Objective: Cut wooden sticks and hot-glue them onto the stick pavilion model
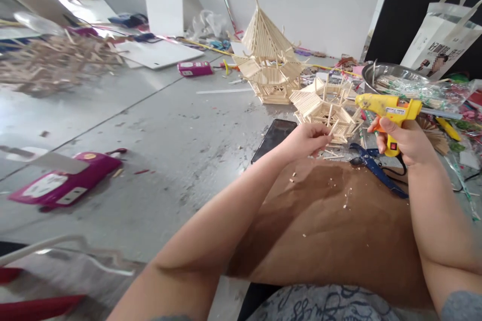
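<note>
My right hand (402,143) grips a yellow hot glue gun (391,106) by its handle, its nozzle pointing left and a glue stick poking out at the back. With fingers pinched together, my left hand (309,140) holds a short wooden stick (334,127) in front of a low, open frame of wooden sticks (314,103). Whether the stick touches the frame is hard to tell. Behind the frame rises a stick-built pagoda (269,52) with a pointed roof. Blue-handled cutters (380,173) lie below the glue gun.
A black phone (274,138) lies left of the frame. Brown board (331,225) with wood crumbs is in front of me. Purple power strips (71,178) sit at left and farther back. A metal bowl (387,71), a white bag (440,35) and packaged sticks crowd the right.
</note>
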`<state>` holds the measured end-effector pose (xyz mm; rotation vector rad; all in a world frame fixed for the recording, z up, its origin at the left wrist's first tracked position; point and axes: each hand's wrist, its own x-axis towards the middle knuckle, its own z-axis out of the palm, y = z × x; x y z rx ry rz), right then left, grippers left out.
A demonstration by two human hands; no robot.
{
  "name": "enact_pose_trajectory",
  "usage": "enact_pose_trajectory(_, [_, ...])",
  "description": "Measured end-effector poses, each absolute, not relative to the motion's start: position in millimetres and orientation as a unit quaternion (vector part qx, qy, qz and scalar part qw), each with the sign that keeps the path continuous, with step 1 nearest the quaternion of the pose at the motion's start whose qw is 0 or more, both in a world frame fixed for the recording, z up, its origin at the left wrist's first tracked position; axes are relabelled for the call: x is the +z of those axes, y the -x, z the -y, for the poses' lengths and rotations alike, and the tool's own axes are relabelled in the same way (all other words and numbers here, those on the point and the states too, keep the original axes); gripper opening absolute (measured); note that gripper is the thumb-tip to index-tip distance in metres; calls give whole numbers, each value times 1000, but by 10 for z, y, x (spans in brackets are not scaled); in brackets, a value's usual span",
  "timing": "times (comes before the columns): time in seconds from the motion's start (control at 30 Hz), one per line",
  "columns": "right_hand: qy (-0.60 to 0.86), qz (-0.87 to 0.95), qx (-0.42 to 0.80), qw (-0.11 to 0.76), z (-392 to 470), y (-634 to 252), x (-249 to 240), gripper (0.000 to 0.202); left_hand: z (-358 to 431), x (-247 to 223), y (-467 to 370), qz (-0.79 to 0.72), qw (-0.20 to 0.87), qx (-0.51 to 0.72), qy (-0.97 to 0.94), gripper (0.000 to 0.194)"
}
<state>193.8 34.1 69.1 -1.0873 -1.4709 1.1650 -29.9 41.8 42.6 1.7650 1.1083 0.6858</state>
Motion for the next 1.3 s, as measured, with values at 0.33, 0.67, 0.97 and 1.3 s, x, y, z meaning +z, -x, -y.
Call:
enact_pose_trajectory(0.33, [448,607,512,411,-353,-1893,649,32,-420,201,270,-443,506,452,-586,14])
enact_pose_trajectory(0.67, [469,590,512,412,-338,-1874,641,34,-480,205,290,-488,396,457,-629,17])
enact_pose_trajectory(0.97, [472,575,525,413,-325,-1864,631,36,-470,258,326,-520,344,420,-660,18])
enact_pose_trajectory(1.3, [476,586,512,410,-324,-1854,610,35,-478,220,337,-535,284,423,-674,18])
